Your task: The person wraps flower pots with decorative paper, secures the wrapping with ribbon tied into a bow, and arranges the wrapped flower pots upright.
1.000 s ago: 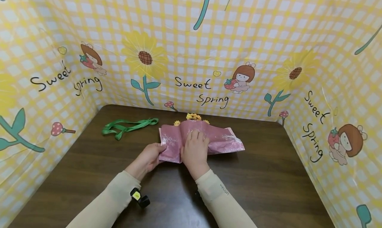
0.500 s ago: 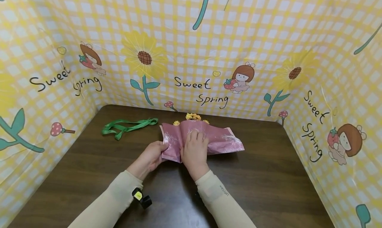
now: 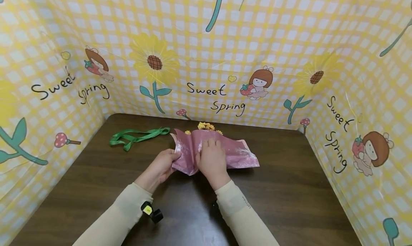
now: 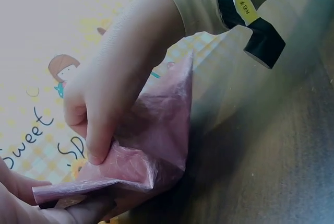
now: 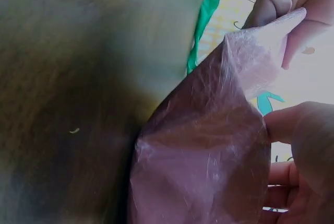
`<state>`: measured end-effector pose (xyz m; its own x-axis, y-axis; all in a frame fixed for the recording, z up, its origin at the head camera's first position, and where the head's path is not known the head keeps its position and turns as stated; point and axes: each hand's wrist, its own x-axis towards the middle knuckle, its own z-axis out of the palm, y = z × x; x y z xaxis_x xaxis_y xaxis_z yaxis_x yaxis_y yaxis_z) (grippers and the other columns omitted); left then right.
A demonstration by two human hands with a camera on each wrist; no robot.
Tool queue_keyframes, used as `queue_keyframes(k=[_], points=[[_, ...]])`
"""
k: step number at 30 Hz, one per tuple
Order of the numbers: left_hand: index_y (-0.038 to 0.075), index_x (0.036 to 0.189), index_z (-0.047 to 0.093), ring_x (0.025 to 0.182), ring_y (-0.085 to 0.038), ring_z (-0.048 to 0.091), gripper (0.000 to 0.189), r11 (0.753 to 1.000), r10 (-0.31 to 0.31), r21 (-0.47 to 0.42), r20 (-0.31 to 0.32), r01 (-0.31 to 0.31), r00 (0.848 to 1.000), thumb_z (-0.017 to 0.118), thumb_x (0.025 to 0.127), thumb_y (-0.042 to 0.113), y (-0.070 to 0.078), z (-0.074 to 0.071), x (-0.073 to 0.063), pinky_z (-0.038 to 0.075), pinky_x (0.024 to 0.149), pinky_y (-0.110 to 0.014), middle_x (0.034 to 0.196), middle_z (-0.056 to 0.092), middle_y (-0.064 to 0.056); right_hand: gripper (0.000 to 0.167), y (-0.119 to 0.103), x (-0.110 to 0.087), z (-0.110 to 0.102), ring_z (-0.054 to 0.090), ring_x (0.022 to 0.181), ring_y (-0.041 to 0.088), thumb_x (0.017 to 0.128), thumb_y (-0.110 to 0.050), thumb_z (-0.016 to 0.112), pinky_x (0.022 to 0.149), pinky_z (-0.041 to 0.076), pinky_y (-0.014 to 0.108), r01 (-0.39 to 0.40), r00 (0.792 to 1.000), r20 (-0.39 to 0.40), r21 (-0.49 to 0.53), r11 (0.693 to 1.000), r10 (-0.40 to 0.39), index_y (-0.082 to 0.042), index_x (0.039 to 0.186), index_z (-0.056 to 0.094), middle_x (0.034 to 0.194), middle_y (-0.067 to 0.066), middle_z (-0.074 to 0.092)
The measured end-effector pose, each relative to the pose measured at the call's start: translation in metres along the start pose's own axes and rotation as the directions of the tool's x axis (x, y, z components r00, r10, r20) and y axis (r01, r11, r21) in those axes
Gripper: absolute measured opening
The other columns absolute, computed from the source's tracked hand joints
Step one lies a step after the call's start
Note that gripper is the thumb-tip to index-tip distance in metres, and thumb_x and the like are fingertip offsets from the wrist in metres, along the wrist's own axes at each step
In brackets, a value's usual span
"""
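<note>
A sheet of pink wrapping paper (image 3: 241,155) with shiny film on it lies folded over a bunch of small yellow-orange flowers (image 3: 206,126), whose heads peek out along the far edge. My left hand (image 3: 160,166) pinches the paper's left edge between thumb and fingers, lifting it a little. On the middle of the paper, my right hand (image 3: 212,161) grips with bent fingers; in the left wrist view its thumb pushes down into a fold. The right wrist view shows the paper (image 5: 203,151) creased and tilted between both hands. Any stems are hidden under the paper.
A loose green ribbon (image 3: 138,136) lies at the back left of the dark wooden table (image 3: 283,188). A yellow checked cloth (image 3: 206,53) with printed flowers and figures walls off the back and both sides. Black devices sit on the wrists.
The left hand has drawn the paper's left edge up and inward, and its near corner now points down more sharply. Right hand and paper have turned slightly; the paper's right end sits lower and further left.
</note>
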<state>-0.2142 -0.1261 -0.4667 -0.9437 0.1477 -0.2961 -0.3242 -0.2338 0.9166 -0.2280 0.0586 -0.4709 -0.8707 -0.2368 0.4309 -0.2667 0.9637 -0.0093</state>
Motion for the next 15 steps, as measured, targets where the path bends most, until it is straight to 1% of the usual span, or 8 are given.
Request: queue_keyframes(k=[4, 8, 12, 15], points=[[0.000, 0.102, 0.048, 0.077, -0.010, 0.061, 0.007, 1.000, 0.018, -0.002, 0.015, -0.018, 1.000, 0.045, 0.107, 0.004, 0.001, 0.001, 0.000, 0.054, 0.070, -0.024, 0.087, 0.058, -0.002, 0.042, 0.004, 0.000, -0.001, 0.059, 0.092, 0.029, 0.090, -0.045, 0.071, 0.068, 0.057, 0.042, -0.022, 1.000, 0.008, 0.081, 0.996, 0.022, -0.005, 0.103, 0.067, 0.103, 0.010, 0.061], [0.000, 0.100, 0.050, 0.078, -0.010, 0.062, 0.009, 0.999, 0.031, 0.004, 0.034, -0.031, 0.999, 0.046, 0.106, 0.004, 0.002, 0.003, 0.000, 0.054, 0.071, -0.025, 0.087, 0.059, -0.003, 0.043, 0.007, -0.001, -0.003, 0.060, 0.093, 0.030, 0.088, -0.044, 0.074, 0.068, 0.058, 0.046, -0.046, 0.999, -0.003, 0.139, 0.989, 0.047, -0.004, 0.101, 0.068, 0.105, 0.011, 0.061], [-0.001, 0.101, 0.049, 0.079, -0.011, 0.063, 0.008, 0.999, 0.038, 0.018, 0.047, -0.039, 0.998, 0.045, 0.106, 0.003, 0.004, 0.007, 0.001, 0.055, 0.071, -0.025, 0.089, 0.060, -0.004, 0.042, 0.008, -0.001, -0.003, 0.061, 0.092, 0.031, 0.088, -0.043, 0.075, 0.069, 0.059, 0.046, -0.045, 0.999, -0.020, 0.156, 0.987, 0.048, -0.003, 0.100, 0.068, 0.104, 0.011, 0.061], [-0.001, 0.101, 0.050, 0.077, -0.011, 0.063, 0.008, 0.998, 0.034, 0.044, 0.036, -0.035, 0.999, 0.045, 0.106, 0.003, 0.007, 0.012, 0.000, 0.054, 0.069, -0.025, 0.087, 0.061, -0.004, 0.040, 0.008, -0.002, -0.003, 0.061, 0.092, 0.031, 0.088, -0.041, 0.075, 0.070, 0.059, 0.046, -0.038, 0.999, -0.025, 0.162, 0.986, 0.043, -0.003, 0.098, 0.068, 0.104, 0.012, 0.061]])
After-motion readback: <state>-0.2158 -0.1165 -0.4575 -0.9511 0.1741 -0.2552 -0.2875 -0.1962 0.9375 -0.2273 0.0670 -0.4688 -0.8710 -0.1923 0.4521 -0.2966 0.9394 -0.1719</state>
